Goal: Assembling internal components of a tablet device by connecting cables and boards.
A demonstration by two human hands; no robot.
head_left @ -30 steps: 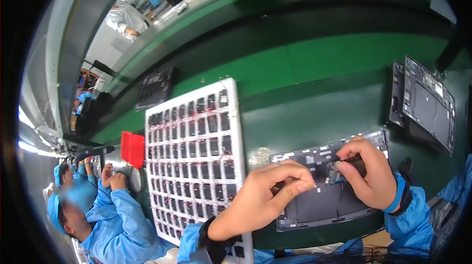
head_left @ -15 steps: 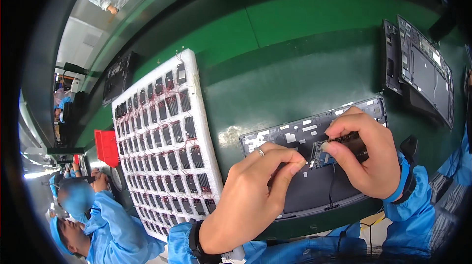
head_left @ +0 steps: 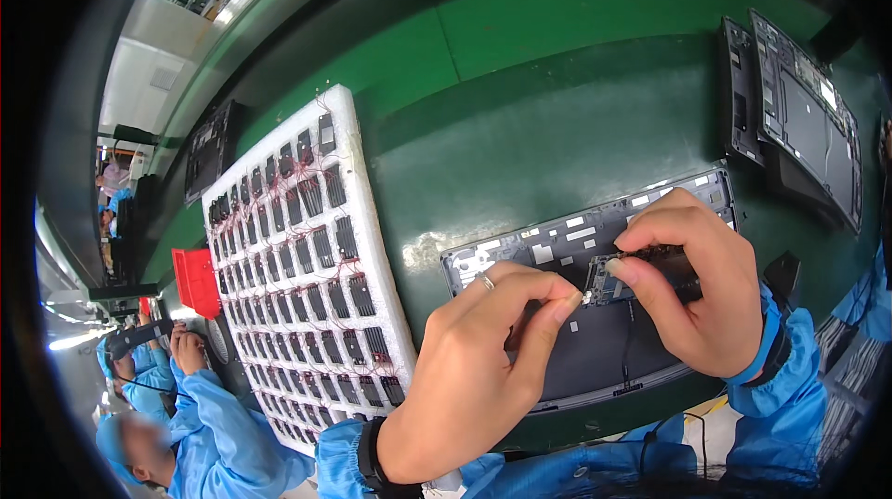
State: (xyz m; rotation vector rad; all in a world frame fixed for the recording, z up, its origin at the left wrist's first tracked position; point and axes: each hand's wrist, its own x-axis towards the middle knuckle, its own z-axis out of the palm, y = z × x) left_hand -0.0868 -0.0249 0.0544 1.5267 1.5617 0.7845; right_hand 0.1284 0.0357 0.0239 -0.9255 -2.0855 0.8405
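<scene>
Over a dark grey laptop base [head_left: 581, 364], my right hand [head_left: 701, 290] grips a small circuit board [head_left: 609, 287] between thumb and fingers, holding it by its right part. My left hand [head_left: 483, 364], with a ring on one finger, pinches thumb and forefinger together at the board's left edge. A tiny pale piece shows by those fingertips; what it is I cannot make out. The laptop base lies open on the green table, its inside facing up, with white labels along the far side and a black cable [head_left: 630, 341] near the front. My hands cover part of it.
A white foam tray [head_left: 353, 141] with rows of black wired parts stands at left, beside a red bin [head_left: 195, 281]. More laptop bases [head_left: 808, 123] are stacked at far right; another dark one [head_left: 211, 151] lies at far left. A co-worker in blue [head_left: 218, 425] sits at lower left.
My left fingertips have moved slightly right and up, up against the board's left edge. The right hand keeps its grip on the board. The whole view has shifted a little.
</scene>
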